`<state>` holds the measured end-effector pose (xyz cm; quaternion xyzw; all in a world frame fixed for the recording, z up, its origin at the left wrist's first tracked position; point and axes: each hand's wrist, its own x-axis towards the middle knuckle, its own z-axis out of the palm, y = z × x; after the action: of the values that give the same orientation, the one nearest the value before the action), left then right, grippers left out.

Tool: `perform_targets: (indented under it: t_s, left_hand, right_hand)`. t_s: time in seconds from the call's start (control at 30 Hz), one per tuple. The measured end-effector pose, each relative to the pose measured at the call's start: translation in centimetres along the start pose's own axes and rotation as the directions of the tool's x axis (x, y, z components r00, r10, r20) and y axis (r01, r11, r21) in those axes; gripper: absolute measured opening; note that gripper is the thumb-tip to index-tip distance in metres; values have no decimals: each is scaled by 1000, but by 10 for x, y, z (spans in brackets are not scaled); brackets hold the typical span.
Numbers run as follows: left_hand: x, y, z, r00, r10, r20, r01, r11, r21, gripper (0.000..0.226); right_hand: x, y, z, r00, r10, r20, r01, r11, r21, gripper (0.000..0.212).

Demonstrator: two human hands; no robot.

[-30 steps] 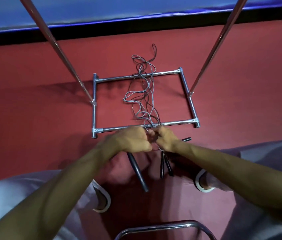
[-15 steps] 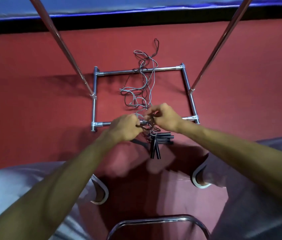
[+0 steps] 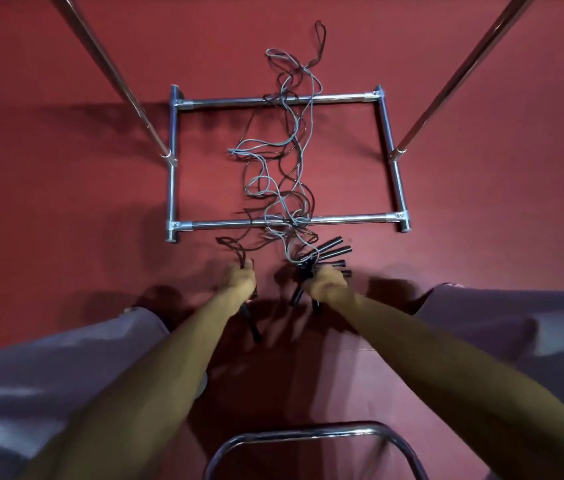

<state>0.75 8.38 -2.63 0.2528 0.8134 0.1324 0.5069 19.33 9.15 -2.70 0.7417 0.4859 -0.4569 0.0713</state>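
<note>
Beside steel frame [image 3: 221, 224], left hand [image 3: 240, 280] holds handle [image 3: 251, 323], right hand [image 3: 326, 287] holds bundle [image 3: 332, 252]

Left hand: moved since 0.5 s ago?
Yes. The left hand, gripping a black handle, was at the metal frame's near bar; it has pulled back toward the person, away from the right hand.

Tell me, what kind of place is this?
Probably a gym or sports room. There's a red mat-like floor, a shiny metal tube frame standing on it, and tangled grey and black skipping ropes with black handles, held by the left hand and right hand.
</note>
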Motion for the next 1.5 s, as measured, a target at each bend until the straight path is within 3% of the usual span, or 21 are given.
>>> perform_targets:
  t_s: [0.1, 0.23, 0.3, 0.37, 0.47, 0.57, 0.67, 0.7, 0.77, 0.83, 0.9, 0.97, 1.03, 1.1, 1.17, 1.23, 1.3, 1.37, 1.43, 1.47, 1.5]
  left_hand:
    - [18, -26, 17, 999, -42, 29, 43, 999, -22, 40]
    - [45, -42, 31, 993, -87, 75, 89, 995, -34, 36]
    - [55, -42, 39, 991, -100, 84, 105, 993, -53, 30]
    - [62, -37, 45, 994, -93, 60, 92, 996, 19, 24]
    - [63, -22, 45, 995, -100, -11, 100, 972, 213, 43]
    - [62, -20, 43, 992, -104, -72, 125, 897, 423, 59]
    - [57, -20, 39, 955, -259, -145, 297, 862, 412, 73]
    - [57, -20, 41, 950, -288, -125, 313, 887, 340, 71]
    - [50, -13, 47, 933, -338, 126, 342, 940, -14, 79]
    - [29, 8, 50, 868, -280, 411, 441, 816, -373, 78]
    - [16, 32, 43, 834, -194, 517, 500, 663, -557, 75]
    - [5, 60, 27, 823, -127, 554, 512, 587, -627, 60]
    - [-2, 83, 6, 827, -137, 545, 506, 603, -617, 37]
    - [-8, 101, -15, 801, -156, 578, 525, 648, -552, 26]
    - [-25, 118, -36, 768, -172, 617, 507, 752, -421, 26]
    - [-48, 139, -51, 794, -146, 590, 358, 897, -260, 29]
    - [-83, 166, -66, 842, -28, 538, 94, 991, -95, 33]
    - [-126, 192, -84, 838, 109, 534, -125, 992, -6, 38]
    - [-171, 210, -107, 806, 282, 520, -392, 913, 113, 44]
    - [-193, 214, -120, 769, 372, 519, -525, 831, 182, 47]
    - [-212, 216, -131, 710, 449, 543, -638, 737, 224, 47]
  right_hand:
    - [24, 34, 27, 996, 85, -14, -84, 996, 43, 46]
    - [57, 35, 54, 970, 200, -138, -183, 975, 127, 66]
    - [72, 32, 61, 961, 217, -173, -199, 973, 118, 65]
    - [85, 32, 63, 947, 252, -198, -234, 966, 111, 56]
    - [98, 34, 64, 937, 273, -218, -248, 959, 136, 40]
    - [90, 33, 63, 947, 192, -257, -144, 970, 194, 39]
    - [64, 34, 52, 914, -29, -406, 62, 996, 68, 40]
    - [53, 34, 47, 887, -153, -436, 157, 987, -26, 42]
    - [30, 33, 37, 811, -433, -394, 377, 901, -214, 40]
    - [7, 26, 25, 731, -623, -280, 545, 779, -312, 38]
    - [-14, 11, 12, 660, -731, -173, 660, 674, -332, 47]
    - [-33, -7, -3, 582, -807, -97, 733, 573, -366, 51]
    - [-54, -25, -23, 491, -869, -57, 784, 469, -407, 52]
    - [-81, -41, -46, 348, -937, -14, 833, 316, -455, 44]
    - [-118, -53, -67, 196, -979, 54, 876, 151, -458, 29]
    - [-152, -62, -85, 145, -979, 140, 903, 74, -423, 22]
    - [-177, -69, -106, 211, -956, 205, 906, 112, -407, 22]
    - [-178, -77, -136, 381, -912, 153, 859, 288, -423, 21]
    - [-171, -87, -170, 589, -806, 58, 766, 535, -356, 27]
    - [-165, -91, -184, 652, -758, -7, 723, 625, -294, 23]
    - [-158, -95, -195, 669, -738, -94, 702, 668, -249, 19]
